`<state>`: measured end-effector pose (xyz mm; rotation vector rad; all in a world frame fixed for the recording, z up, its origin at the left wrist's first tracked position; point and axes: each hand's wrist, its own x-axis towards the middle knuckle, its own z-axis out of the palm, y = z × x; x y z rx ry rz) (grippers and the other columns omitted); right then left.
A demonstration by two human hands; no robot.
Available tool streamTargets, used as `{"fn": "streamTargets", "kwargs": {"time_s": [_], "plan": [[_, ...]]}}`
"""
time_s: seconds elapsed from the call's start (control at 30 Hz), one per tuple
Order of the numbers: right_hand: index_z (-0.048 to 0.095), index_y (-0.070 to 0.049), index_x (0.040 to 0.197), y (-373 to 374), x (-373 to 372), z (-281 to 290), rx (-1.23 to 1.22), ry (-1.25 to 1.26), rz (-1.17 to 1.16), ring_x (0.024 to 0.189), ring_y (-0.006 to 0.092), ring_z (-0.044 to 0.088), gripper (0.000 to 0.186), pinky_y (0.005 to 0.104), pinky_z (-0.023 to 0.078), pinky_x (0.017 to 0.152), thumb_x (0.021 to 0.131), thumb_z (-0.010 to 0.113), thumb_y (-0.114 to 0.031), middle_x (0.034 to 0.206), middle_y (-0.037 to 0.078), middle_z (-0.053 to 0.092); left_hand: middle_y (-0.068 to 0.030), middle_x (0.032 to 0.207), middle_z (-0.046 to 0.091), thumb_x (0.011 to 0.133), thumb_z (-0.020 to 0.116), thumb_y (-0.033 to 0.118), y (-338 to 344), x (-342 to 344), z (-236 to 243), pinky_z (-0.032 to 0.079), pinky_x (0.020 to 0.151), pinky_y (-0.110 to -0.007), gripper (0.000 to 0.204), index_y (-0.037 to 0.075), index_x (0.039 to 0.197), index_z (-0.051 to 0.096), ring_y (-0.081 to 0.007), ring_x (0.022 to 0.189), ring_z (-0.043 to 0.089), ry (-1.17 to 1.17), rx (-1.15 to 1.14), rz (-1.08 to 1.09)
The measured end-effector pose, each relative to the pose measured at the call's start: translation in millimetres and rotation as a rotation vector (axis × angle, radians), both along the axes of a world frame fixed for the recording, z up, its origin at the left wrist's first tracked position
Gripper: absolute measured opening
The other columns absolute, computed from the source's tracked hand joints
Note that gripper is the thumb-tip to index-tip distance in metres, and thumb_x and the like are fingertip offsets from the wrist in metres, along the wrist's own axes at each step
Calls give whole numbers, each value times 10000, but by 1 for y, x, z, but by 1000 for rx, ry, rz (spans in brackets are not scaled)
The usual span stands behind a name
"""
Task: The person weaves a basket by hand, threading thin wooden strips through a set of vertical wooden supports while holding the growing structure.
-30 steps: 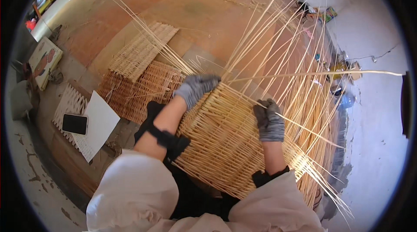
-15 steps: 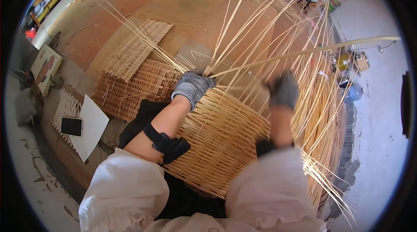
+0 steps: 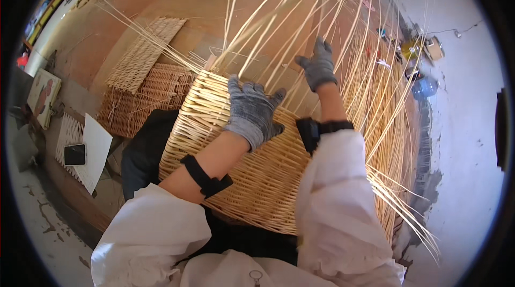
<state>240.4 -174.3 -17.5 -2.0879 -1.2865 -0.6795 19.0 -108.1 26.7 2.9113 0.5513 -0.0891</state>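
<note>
The left hand (image 3: 252, 110), fingers spread, lies over the panel (image 3: 263, 179), which extends beneath it and back toward the person. Farther out to its right, the right hand (image 3: 320, 68) holds its thumb apart from its fingers, canes (image 3: 383, 131) to its right; whether it touches 1 cannot be told.

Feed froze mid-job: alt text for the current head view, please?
A gloved left hand is spread over a woven wicker panel; the gloved right hand is open among long rods beyond its far edge. More wicker panels and a smartphone lie to the left, a rod bundle to the right.
</note>
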Motion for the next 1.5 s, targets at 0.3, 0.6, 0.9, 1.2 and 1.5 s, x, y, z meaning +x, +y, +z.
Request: {"fn": "streamTargets", "kwargs": {"time_s": [0.3, 0.6, 0.9, 1.2, 1.5], "plan": [[499, 5, 1013, -117, -51, -22, 157, 900, -129, 701, 199, 565, 297, 300, 489, 649, 761, 560, -142, 794, 90, 568, -121, 1214, 446, 708, 540, 542, -46, 30, -5, 133, 992, -499, 615, 229, 1228, 438, -283, 1173, 354, 8, -43, -190], [492, -30, 1050, -197, -71, -8, 953, 1231, -39, 396, 60, 383, 262, 256, 464, 445, 789, 503, -48, 560, -34, 424, -133, 1172, 474, 681, 563, 532, -96, 48, -28, 190, 957, -521, 569, 227, 1159, 512, -289, 1142, 372, -467, 67, -283], [350, -22, 1220, -226, -18, 24, 509, 864, -375, 930, 286, 473, 540, 394, 443, 805, 750, 611, -64, 1025, 202, 446, -109, 1124, 507, 707, 549, 512, -159, 89, -20, 162, 951, -546, 588, 238, 1216, 445, -267, 1106, 409, 94, -163, -297], [614, 7, 771, -342, 23, 22, -568, 793, -1005, 762, 269, 607, 323, 388, 488, 717, 700, 649, -306, 745, 181, 606, -60, 1036, 545, 683, 585, 520, -248, 119, -25, 298, 864, -459, 528, 218, 1112, 524, -212, 958, 499, -93, -202, -511], [530, -5, 1033, -307, -13, 28, 72, 487, -836, 956, 238, 531, 374, 326, 446, 804, 706, 665, -126, 1023, 137, 547, -144, 1154, 456, 728, 594, 296, -121, 33, -11, 366, 893, -439, 511, 133, 1189, 445, -293, 1077, 434, -971, -403, -349]]}}
